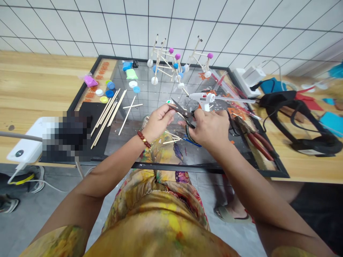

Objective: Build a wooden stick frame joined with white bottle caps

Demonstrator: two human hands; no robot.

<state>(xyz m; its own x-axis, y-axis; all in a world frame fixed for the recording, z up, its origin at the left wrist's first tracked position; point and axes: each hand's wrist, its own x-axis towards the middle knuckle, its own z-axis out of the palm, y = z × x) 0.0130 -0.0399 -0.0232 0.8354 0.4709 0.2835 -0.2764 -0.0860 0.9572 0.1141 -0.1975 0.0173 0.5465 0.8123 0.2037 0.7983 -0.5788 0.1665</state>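
**Right hand [210,130] grips scissors [182,112]**

Its fingers [200,116] curl closed around the scissors, whose dark blades point left, toward the left hand [158,121]. That hand's fingers [166,111] pinch narrowly right at the blades, though what they hold, if anything, is too small to tell. Beyond the hands lies a white glue gun [203,98]. Red-handled pliers [254,139] sit to the right of the right hand, and wooden sticks [108,119] lie on a black sheet [88,114] to the left, all above the wooden desk [40,75].
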